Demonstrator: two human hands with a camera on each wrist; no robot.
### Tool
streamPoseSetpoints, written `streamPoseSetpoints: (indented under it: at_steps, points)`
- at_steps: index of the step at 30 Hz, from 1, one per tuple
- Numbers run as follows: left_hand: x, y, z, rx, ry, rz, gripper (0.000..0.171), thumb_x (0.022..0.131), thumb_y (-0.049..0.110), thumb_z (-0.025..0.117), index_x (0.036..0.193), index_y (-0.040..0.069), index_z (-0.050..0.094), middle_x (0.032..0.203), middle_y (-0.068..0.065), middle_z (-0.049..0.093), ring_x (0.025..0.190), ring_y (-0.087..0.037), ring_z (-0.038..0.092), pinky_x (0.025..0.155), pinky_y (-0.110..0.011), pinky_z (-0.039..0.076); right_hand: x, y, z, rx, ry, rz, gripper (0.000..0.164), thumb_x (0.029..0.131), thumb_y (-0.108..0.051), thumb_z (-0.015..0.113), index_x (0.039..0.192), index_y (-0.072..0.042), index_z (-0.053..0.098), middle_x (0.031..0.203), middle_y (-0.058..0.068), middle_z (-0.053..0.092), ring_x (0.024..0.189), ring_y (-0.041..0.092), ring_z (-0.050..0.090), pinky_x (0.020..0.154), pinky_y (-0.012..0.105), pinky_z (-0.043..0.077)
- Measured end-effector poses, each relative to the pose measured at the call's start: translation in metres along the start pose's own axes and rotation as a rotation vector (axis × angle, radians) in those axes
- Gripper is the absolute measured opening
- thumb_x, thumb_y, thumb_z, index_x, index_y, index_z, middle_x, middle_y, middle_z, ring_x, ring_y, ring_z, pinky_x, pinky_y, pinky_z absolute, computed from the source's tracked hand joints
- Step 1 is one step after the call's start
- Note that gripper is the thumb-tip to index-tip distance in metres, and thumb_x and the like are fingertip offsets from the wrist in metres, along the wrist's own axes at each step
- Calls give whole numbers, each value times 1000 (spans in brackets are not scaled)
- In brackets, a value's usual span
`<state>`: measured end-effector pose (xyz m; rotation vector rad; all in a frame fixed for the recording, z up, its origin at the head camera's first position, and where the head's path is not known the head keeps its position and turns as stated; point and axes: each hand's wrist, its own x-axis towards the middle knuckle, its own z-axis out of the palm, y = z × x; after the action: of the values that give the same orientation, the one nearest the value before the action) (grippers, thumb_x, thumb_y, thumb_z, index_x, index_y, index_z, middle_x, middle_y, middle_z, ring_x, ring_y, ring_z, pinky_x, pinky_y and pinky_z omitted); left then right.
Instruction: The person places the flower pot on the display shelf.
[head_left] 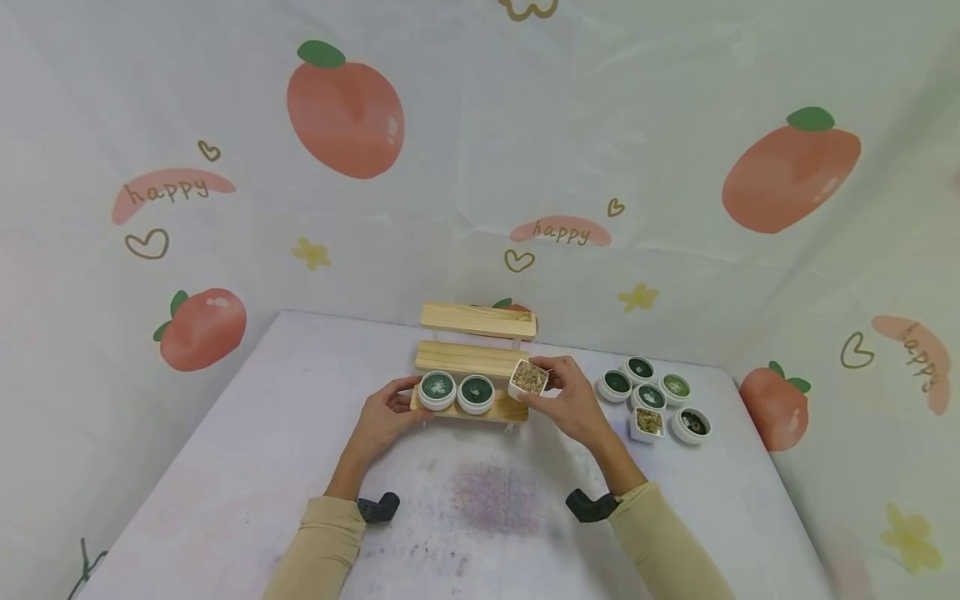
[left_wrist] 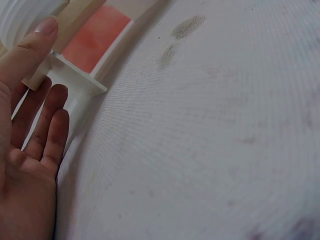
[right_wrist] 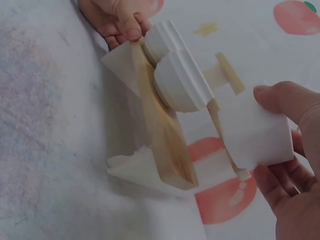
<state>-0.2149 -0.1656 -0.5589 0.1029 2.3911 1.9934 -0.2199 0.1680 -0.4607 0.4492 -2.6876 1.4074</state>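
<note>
A small three-tier shelf of pale wooden planks (head_left: 474, 360) on whitish supports stands near the back of the table. My left hand (head_left: 381, 417) holds the left end of its lowest plank, thumb above and fingers below. On that plank sit two round white pots with dark green tops: a left pot (head_left: 437, 390) and a right pot (head_left: 476, 394), side by side. My right hand (head_left: 566, 400) pinches a square white pot (head_left: 528, 378) filled with tan granules, over the plank's right end. In the right wrist view, this square pot (right_wrist: 257, 132) is tilted between thumb and fingers.
To the right stands a cluster of several round white pots (head_left: 651, 397) with green or dark tops. Among them is another square pot (head_left: 647, 423) with brownish granules. A white printed cloth (head_left: 465, 192) hangs behind the table (head_left: 315, 467).
</note>
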Motion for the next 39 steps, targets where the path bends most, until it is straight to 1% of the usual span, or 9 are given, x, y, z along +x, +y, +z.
streamPoseSetpoints:
  at_steps: [5, 10, 15, 18, 24, 31, 35, 37, 39]
  points:
    - [0, -1, 1, 2, 1, 0, 71, 76, 19, 92, 139, 16, 60, 109, -17, 72, 88, -10, 72, 76, -21, 58, -2, 3, 4, 41, -36, -36, 58, 82, -14, 86, 136, -10, 64, 119, 15, 56, 99, 22, 61, 93, 49, 56]
    - [0, -1, 0, -1, -2, 2, 71, 76, 20, 92, 139, 15, 60, 111, -20, 72, 89, -11, 72, 76, -20, 58, -3, 7, 9, 44, -63, -58, 58, 81, -13, 86, 135, -10, 65, 119, 15, 54, 103, 25, 61, 96, 50, 56]
    - [0, 0, -1, -9, -11, 13, 71, 76, 18, 91, 140, 15, 60, 113, -22, 71, 90, -11, 72, 77, -20, 58, -4, 8, 15, 44, -68, -76, 58, 80, -10, 87, 134, -8, 65, 119, 16, 52, 105, 27, 60, 96, 51, 56]
    - [0, 0, 0, -4, -9, 13, 71, 76, 18, 91, 140, 15, 60, 113, -22, 71, 90, -11, 72, 77, -20, 58, -4, 9, 18, 32, -72, -87, 58, 80, -9, 87, 133, -6, 65, 119, 17, 51, 105, 27, 60, 96, 49, 57]
    - [0, 2, 1, -6, -2, -2, 70, 76, 17, 91, 139, 16, 61, 113, -22, 71, 90, -12, 71, 77, -20, 58, -3, 10, 22, 19, -100, -68, 58, 81, -10, 86, 135, -7, 64, 122, 16, 49, 110, 27, 61, 97, 43, 57]
    - [0, 3, 1, -6, 3, -10, 70, 76, 15, 91, 139, 15, 61, 110, -21, 72, 87, -9, 71, 75, -20, 58, -4, 9, 25, 19, -90, -67, 54, 84, -7, 83, 134, -4, 64, 127, 18, 44, 113, 32, 66, 98, 38, 57]
    - [0, 4, 1, -16, 1, -29, 70, 77, 10, 90, 140, 14, 60, 110, -20, 72, 85, -6, 70, 75, -19, 57, -5, 8, 26, 4, -82, -82, 52, 85, -5, 82, 133, -3, 65, 127, 19, 44, 112, 32, 65, 96, 38, 58]
    - [0, 6, 1, -14, -5, -35, 70, 77, 9, 89, 141, 12, 59, 110, -21, 72, 85, -6, 70, 74, -18, 57, -5, 8, 27, -19, -78, -86, 52, 85, -7, 82, 133, -4, 65, 127, 19, 45, 111, 30, 63, 93, 39, 59]
    - [-3, 12, 1, -15, -12, -36, 70, 77, 8, 89, 141, 9, 58, 111, -22, 72, 85, -7, 70, 74, -18, 57, -5, 8, 27, -30, -75, -87, 52, 85, -9, 83, 134, -5, 65, 127, 18, 45, 109, 28, 62, 91, 40, 60]
